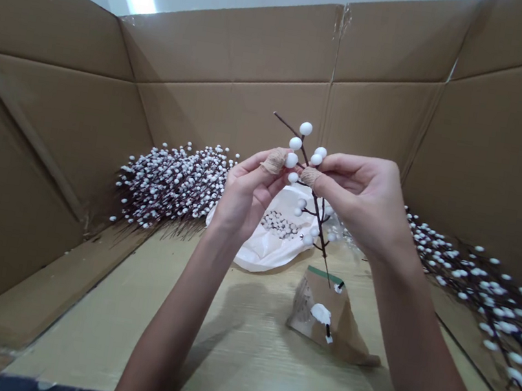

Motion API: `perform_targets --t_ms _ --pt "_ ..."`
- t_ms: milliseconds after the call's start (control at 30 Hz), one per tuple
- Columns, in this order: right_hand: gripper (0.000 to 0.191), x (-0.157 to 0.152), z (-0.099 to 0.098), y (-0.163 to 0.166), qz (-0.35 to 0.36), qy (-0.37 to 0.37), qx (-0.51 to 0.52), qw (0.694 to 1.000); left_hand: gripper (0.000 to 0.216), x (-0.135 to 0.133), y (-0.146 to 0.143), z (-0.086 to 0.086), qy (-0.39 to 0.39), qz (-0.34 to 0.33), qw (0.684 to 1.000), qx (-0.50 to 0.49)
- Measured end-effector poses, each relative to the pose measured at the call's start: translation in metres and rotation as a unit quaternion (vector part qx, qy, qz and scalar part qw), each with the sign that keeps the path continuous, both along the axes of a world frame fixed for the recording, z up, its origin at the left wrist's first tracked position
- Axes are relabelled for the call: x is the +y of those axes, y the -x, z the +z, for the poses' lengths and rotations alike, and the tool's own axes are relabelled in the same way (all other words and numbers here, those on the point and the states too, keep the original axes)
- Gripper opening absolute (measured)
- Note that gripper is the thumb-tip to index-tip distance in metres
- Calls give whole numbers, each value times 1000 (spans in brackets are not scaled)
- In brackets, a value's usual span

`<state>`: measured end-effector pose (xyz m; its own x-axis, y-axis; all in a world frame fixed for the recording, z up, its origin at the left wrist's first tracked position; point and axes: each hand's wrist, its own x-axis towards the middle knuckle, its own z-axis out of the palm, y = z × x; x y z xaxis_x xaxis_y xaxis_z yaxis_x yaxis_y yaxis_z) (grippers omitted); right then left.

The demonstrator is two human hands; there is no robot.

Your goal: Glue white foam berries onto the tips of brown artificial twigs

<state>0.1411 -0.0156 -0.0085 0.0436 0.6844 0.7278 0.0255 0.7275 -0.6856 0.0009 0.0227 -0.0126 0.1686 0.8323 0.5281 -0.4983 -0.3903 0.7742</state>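
Observation:
A brown artificial berry branch (pixel 316 211) with round white berries is held up over the table, slanting from upper left to lower right. My right hand (pixel 365 188) pinches its stem around the middle, the thumb wrapped in tan tape. Between the taped thumb and fingertips of my left hand (pixel 250 187) is a white berry (pixel 291 160) beside the stem; whether it sits on a twig there is hard to make out. Below the hands, a white bag (pixel 256 257) lies spread with loose white berries (pixel 280 224) on it. The stem's thin lower end hangs just above a brown paper packet (pixel 344 329).
A thick pile of white-berry branches (pixel 176 186) lies at the back left. More such branches (pixel 482 287) stretch along the right side. Tall cardboard walls (pixel 242 55) enclose the pale wooden tabletop (pixel 126 306) at the back and both sides.

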Motion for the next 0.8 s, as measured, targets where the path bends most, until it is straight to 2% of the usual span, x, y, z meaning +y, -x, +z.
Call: perform_targets --t_ms 300,500,800 --pt "15 5 -5 6 32 24 26 999 28 -9 15 13 -11 26 997 68" --pt "14 10 -12 18 44 23 8 999 22 -17 23 17 -9 64 995 81" --pt "7 14 -24 35 -43 -51 -32 997 11 -22 20 12 -22 123 990 62"
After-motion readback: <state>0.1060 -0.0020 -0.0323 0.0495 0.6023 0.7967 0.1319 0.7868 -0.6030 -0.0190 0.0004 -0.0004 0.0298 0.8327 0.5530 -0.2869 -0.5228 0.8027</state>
